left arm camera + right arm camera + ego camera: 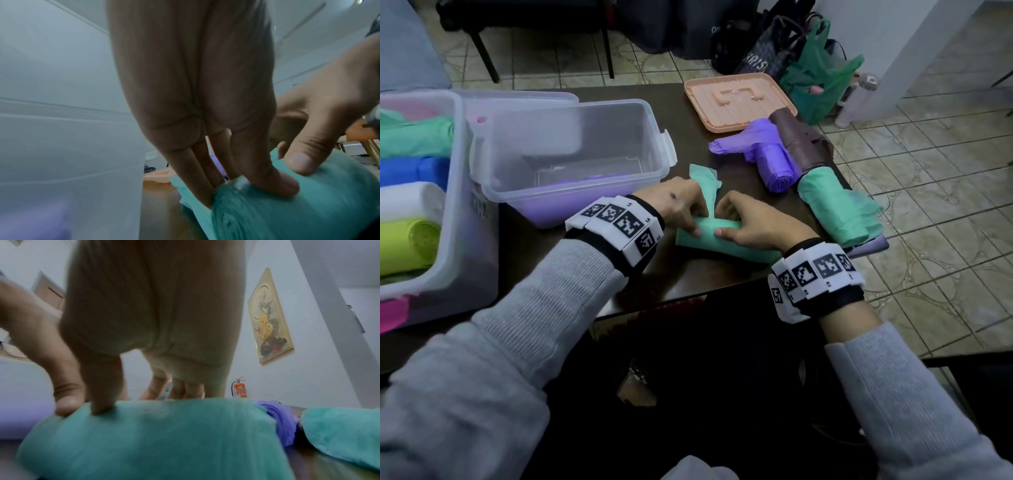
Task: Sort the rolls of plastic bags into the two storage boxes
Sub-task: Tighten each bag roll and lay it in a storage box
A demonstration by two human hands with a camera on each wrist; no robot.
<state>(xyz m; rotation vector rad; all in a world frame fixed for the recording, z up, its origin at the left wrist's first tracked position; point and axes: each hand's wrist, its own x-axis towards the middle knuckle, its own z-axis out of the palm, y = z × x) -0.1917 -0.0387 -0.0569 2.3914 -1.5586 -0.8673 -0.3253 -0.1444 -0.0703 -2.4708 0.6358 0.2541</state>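
Observation:
A teal-green roll of bags (pixel 726 241) (pixel 308 211) (pixel 154 434) lies on the dark table (pixel 688 274) near its front edge. Both hands hold it. My left hand (pixel 693 222) (pixel 246 186) grips its left end, thumb on top and fingers down behind it. My right hand (pixel 726 222) (pixel 98 402) grips the middle, thumb and forefinger on top. The roll's loose tail (pixel 705 181) sticks up between the hands. A clear small box (pixel 571 154) just left holds a purple roll. A larger box (pixel 453 192) at far left holds green, blue, white and yellow-green rolls.
To the right lie a purple roll (pixel 777 164) (pixel 277 415), a brown roll (pixel 801 140) and a second green roll (pixel 835 209) (pixel 339 431) by the table's right edge. A peach lid (pixel 739 102) lies at the back. Bags stand on the tiled floor behind.

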